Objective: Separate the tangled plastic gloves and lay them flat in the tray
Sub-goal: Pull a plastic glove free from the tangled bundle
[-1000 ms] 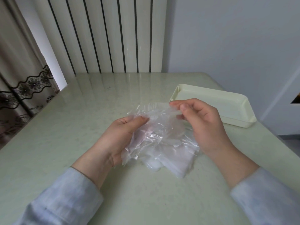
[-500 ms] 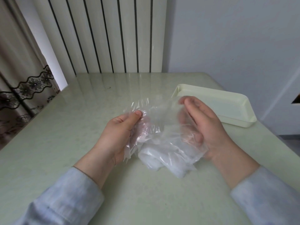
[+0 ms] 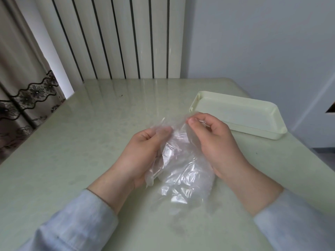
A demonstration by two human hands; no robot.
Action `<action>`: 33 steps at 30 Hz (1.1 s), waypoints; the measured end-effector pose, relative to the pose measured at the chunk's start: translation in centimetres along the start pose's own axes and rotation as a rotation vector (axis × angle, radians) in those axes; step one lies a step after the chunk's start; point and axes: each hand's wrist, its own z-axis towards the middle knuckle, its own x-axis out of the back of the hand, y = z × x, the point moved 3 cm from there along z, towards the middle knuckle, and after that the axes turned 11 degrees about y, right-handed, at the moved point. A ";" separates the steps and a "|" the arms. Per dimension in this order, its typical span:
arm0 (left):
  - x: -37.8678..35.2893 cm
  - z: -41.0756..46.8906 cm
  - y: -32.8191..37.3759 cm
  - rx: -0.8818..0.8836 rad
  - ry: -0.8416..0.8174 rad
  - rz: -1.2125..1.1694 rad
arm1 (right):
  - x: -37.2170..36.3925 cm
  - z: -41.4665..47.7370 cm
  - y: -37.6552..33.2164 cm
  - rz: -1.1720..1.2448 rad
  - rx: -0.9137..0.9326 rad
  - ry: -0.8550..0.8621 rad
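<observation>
A crumpled bundle of clear plastic gloves (image 3: 183, 174) hangs between my hands just above the pale green table (image 3: 81, 142). My left hand (image 3: 143, 153) grips the bundle's left side, thumb and fingers curled round the film. My right hand (image 3: 212, 142) pinches the upper edge of the film between thumb and fingertips. The lower part of the bundle droops toward the table. A cream rectangular tray (image 3: 253, 131) lies to the right, beyond my right hand, with nothing in it.
A white radiator with dark slits (image 3: 117, 38) stands behind the table's far edge. A brown lace-trimmed curtain (image 3: 21, 84) hangs at the left. The table's right edge runs close to the tray, with a white wall beyond.
My right hand went from flat behind the film to pinching its top edge. The two hands came closer together and the bundle now hangs lower and more stretched.
</observation>
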 end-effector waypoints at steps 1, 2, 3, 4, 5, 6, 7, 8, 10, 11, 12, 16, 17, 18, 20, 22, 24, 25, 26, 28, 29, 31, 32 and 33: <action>0.0 0.0 -0.1 0.002 -0.022 -0.015 | 0.0 -0.1 -0.1 0.001 -0.004 -0.014; -0.1 0.0 -0.1 0.003 -0.042 -0.021 | -0.1 -0.3 -0.1 -0.007 0.009 -0.025; -0.3 -0.1 0.0 0.002 -0.051 -0.029 | -0.3 -0.4 -0.1 -0.020 0.025 -0.030; -0.1 0.0 -0.1 -0.001 -0.043 -0.038 | -0.5 -0.6 0.1 -0.025 0.038 -0.028; -0.3 -0.2 0.1 0.011 -0.055 -0.046 | -0.6 -0.7 0.2 -0.029 0.037 -0.017; -0.4 -0.2 0.0 0.032 -0.082 -0.064 | -0.7 -0.7 0.4 -0.030 0.035 0.002; -0.5 -0.2 0.0 0.063 -0.098 -0.087 | -0.6 -0.6 0.4 -0.032 0.041 0.028; -0.7 -0.4 0.3 0.086 -0.114 -0.092 | -0.5 -0.5 0.6 -0.041 0.067 0.056; -0.9 -0.9 0.6 0.081 -0.150 -0.095 | -0.1 -0.3 0.5 -0.071 0.140 0.121; -1.0 -0.9 0.6 0.039 -0.185 -0.071 | 0.0 -0.3 0.5 -0.080 0.166 0.149; -0.8 -0.8 0.5 -0.020 -0.161 -0.026 | 0.0 -0.2 0.4 -0.092 0.188 0.168; 0.3 0.0 -0.2 -0.099 0.011 -0.032 | -0.1 -0.2 -0.4 -0.061 0.103 0.095; 0.5 0.0 0.0 -0.098 0.030 -0.051 | 0.0 -0.1 -0.5 -0.027 0.022 0.057; 0.6 0.0 0.3 -0.093 0.042 -0.058 | 0.0 0.0 -0.5 0.005 -0.075 0.013; 0.7 -0.1 0.9 -0.094 0.050 -0.059 | 0.0 0.3 -0.3 0.064 -0.279 -0.095; 0.7 -0.3 1.6 -0.112 0.048 -0.062 | 0.3 0.4 -0.6 0.151 -0.441 -0.202; 0.8 -0.1 2.3 -0.112 0.032 -0.080 | 0.6 0.4 -1.4 0.226 -0.507 -0.311; 0.9 -0.2 2.9 -0.118 0.024 -0.092 | 0.8 0.5 -1.9 0.256 -0.518 -0.356; 1.0 -0.3 3.6 -0.127 0.014 -0.097 | 0.9 0.5 -2.4 0.267 -0.527 -0.390; 1.2 -0.5 4.8 -0.154 -0.015 -0.074 | 1.1 0.8 -3.2 0.237 -0.502 -0.424; 1.3 -0.5 5.3 -0.176 -0.024 -0.055 | 1.0 1.0 -3.6 0.213 -0.458 -0.429; 1.6 -0.8 6.6 -0.263 -0.008 0.014 | 0.7 1.3 -5.1 0.207 -0.336 -0.407; 1.8 -1.1 7.3 -0.315 0.007 0.053 | 0.8 1.4 -5.9 0.216 -0.262 -0.389; 2.0 -1.2 7.8 -0.355 0.013 0.079 | 1.0 1.4 -6.9 0.244 -0.194 -0.373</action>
